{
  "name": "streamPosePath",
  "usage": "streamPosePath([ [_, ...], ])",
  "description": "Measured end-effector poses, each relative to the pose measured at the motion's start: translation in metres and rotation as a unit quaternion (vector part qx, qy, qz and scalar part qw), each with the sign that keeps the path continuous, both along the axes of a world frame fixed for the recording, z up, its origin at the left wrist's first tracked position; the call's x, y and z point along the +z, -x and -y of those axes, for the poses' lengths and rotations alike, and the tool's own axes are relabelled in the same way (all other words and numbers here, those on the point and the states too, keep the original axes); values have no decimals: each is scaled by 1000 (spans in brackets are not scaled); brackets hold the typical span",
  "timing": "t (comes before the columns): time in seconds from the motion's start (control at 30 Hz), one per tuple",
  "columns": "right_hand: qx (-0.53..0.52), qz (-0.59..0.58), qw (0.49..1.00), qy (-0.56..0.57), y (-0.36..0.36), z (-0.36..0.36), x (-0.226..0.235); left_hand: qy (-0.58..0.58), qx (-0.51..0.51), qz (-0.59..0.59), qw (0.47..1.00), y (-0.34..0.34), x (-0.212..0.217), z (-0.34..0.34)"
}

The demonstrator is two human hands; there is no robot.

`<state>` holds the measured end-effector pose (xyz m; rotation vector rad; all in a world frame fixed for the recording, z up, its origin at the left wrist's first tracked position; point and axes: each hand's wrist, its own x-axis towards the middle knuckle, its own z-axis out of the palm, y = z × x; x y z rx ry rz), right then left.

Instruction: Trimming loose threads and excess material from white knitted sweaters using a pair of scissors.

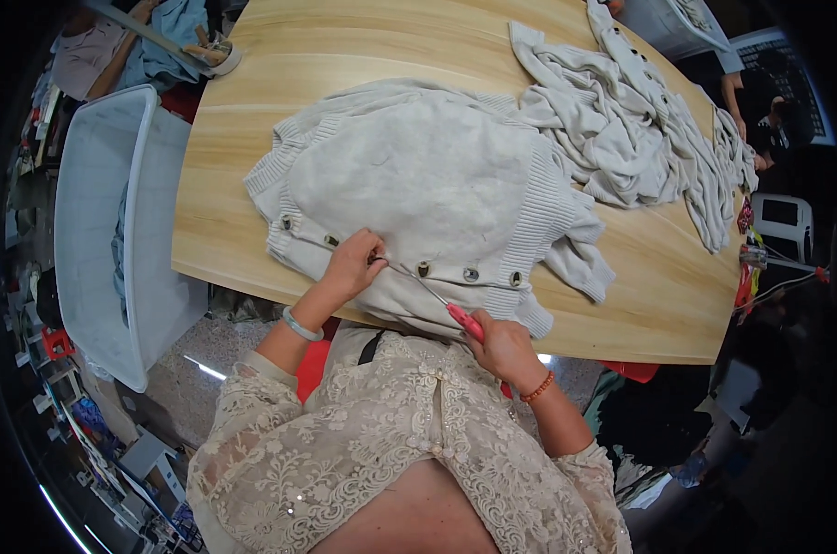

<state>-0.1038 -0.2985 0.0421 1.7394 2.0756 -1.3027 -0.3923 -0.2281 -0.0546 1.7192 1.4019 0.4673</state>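
Cardigan (418, 175) lies flat on worktop (252, 83), button edge toward me, hem hanging a bit over near edge. My L hand (352, 263) is pressed on the button band, fingertips pinching fabric just beside one button (423, 269). My R hand (501, 346) is closed round the pink handle of the snips (437, 300); blades point up-left, tip approx. at L fingertips. Can't tell if blades are apart or together. More buttons run along the band to the R. Second heap of same pale knitwear (621, 111) sits far R on worktop, touching cardigan's sleeve. White plastic bin (104, 222) stands on floor to the L, w/ blue cloth inside. Another person's arm (737, 92) shows at far R edge.
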Motion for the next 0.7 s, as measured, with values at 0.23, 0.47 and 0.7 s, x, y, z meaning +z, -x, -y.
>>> streamPosePath([
  [0.23,-51,-104,990,-82,-3,16,-14,-199,-99,-60,973,-18,19,-1],
  [0.47,-79,-26,995,-50,-51,37,-1,-136,-94,-6,986,-72,-3,10],
  [0.7,-93,-92,990,-51,-40,54,-15,-51,-139,26,989,-67,-3,1],
])
